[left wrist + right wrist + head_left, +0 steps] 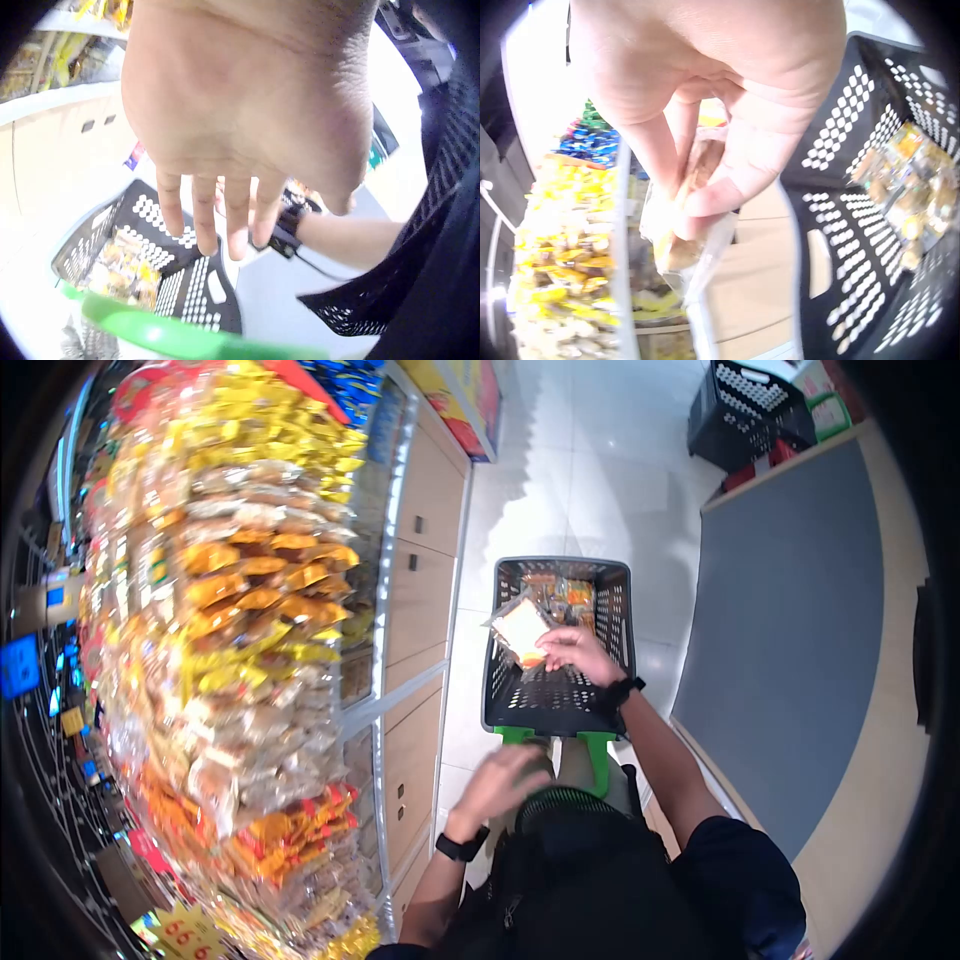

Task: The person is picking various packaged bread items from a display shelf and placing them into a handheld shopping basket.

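Observation:
My right hand (580, 653) pinches a clear-wrapped snack packet (518, 628) between thumb and fingers, over the black shopping basket (550, 715). Up close in the right wrist view, the packet (676, 251) shows a brownish, bread-like piece inside crinkled clear film. Several other wrapped snack packets (911, 187) lie at the bottom of the basket. My left hand (500, 782) hovers near the basket's green handle (598, 760), holding nothing. Its fingers (237, 202) extend straight in the left wrist view, palm facing the camera.
Along the left runs a display of hanging packaged snacks (260, 580) above pale cabinets (425, 595). A grey-topped counter (790, 630) stands on the right. Farther ahead are another dark basket (745, 420) and a yellow-red box (460, 400) on the white tiled floor (570, 490).

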### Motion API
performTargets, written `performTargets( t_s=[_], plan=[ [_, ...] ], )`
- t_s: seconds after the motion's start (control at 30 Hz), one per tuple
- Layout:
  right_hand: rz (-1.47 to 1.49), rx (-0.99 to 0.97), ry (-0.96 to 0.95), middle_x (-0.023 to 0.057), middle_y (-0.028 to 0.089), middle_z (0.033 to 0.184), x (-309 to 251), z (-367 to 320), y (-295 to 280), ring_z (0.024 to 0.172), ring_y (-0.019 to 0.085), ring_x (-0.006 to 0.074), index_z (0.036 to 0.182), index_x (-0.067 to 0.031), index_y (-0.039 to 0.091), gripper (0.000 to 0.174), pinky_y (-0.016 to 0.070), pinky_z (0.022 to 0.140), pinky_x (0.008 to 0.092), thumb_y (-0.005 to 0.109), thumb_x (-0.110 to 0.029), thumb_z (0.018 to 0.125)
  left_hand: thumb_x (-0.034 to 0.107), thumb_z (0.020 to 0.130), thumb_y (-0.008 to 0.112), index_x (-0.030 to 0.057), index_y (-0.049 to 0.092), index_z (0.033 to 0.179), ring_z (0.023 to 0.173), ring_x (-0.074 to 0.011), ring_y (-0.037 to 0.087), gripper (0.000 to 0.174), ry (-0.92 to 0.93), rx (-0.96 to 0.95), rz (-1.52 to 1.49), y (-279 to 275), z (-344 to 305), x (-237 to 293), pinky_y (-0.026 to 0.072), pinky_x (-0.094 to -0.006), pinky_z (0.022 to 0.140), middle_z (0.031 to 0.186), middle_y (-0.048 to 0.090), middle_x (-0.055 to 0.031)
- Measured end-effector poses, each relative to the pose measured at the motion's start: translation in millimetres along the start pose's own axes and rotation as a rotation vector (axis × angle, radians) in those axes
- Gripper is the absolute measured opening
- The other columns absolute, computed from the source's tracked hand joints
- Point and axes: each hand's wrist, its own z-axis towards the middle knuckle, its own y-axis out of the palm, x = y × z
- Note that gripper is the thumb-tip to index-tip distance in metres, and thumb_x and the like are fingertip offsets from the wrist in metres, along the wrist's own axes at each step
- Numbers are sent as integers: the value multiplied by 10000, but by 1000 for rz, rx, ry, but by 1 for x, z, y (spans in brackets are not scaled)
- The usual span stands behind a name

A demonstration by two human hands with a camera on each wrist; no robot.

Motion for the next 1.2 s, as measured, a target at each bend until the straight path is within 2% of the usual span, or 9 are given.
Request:
performTargets(
  t_s=[0.17, 0.4, 0.57, 0.77, 0.9, 0.97, 1.03, 1.1, 1.2],
  plan=[
    [258, -51, -163, 52, 648, 945, -68, -75, 82, 679, 635, 116, 1120, -17, 673, 193, 525, 601, 250, 625, -158, 998, 184, 905, 743, 20, 542, 1312, 1122, -239, 613, 483, -145, 631, -165, -14, -22, 37, 501, -363, 942, 1187, 662, -136],
    [44, -298, -292, 48, 670, 951, -84, -110, 138, 741, 616, 98, 1118, -12, 690, 172, 502, 684, 224, 630, -92, 977, 222, 945, 719, -16, 374, 1444, 1090, -195, 625, 651, -114, 682, -701, -27, -58, 66, 499, -334, 956, 1221, 649, -147],
    [-170, -531, -179, 43, 652, 1074, -60, -141, 175, 778, 619, 97, 1101, -20, 713, 162, 520, 726, 230, 620, -55, 973, 225, 915, 756, -66, 565, 1272, 987, -127, 651, 499, -221, 849, -735, -18, -108, 70, 540, -290, 866, 1125, 691, -109],
    [-174, -646, -57, 111, 627, 1164, -21, -166, 207, 906, 686, 176, 1519, -98, 364, 471, 521, 761, 264, 470, -154, 1063, 227, 970, 685, -57, 596, 1219, 973, -112, 652, 389, -197, 1104, -809, 0, -173, 43, 533, -279, 871, 1095, 700, -93],
    [-549, -424, -46, 104, 637, 1152, 28, -154, 198, 1029, 652, 178, 1523, -73, 325, 534, 518, 822, 288, 521, -230, 1052, 257, 982, 665, -53, 561, 1280, 913, -138, 694, 442, -175, 1327, -1130, 9, -220, 42, 551, -294, 840, 1062, 716, -101],
    [-870, -279, -58, 110, 681, 1095, 77, -135, 164, 1023, 633, 151, 1348, 5, 531, 469, 488, 856, 264, 634, -287, 996, 251, 982, 664, -42, 575, 1258, 918, -129, 696, 412, -150, 1352, -1178, 12, -250, 38, 541, -278, 864, 1041, 722, -88],
    [-865, -262, -51, 137, 698, 1053, 132, -124, 130, 925, 675, 186, 1255, 12, 587, 417, 514, 803, 299, 622, -312, 996, 255, 965, 684, -13, 621, 1196, 878, -97, 689, 359, -146, 1388, -1147, 15, -282, 29, 522, -247, 778, 1001, 729, -59],
    [-718, -244, 277, 155, 721, 928, 141, -138, 135, 791, 701, 256, 1243, 8, 584, 439, 532, 735, 352, 579, -362, 1007, 267, 941, 710, 15, 662, 1137, 804, -68, 665, 322, -120, 1455, -1139, 26, -310, 8, 463, -217, 661, 960, 730, -33],
    [-941, -80, 273, 204, 719, 923, 129, -172, 164, 801, 711, 342, 1145, 53, 645, 546, 528, 755, 461, 559, -462, 986, 271, 921, 729, 27, 678, 1095, 745, -57, 636, 304, -56, 1541, -1221, 30, -355, -3, 410, -213, 608, 910, 719, -14]
  ],
)
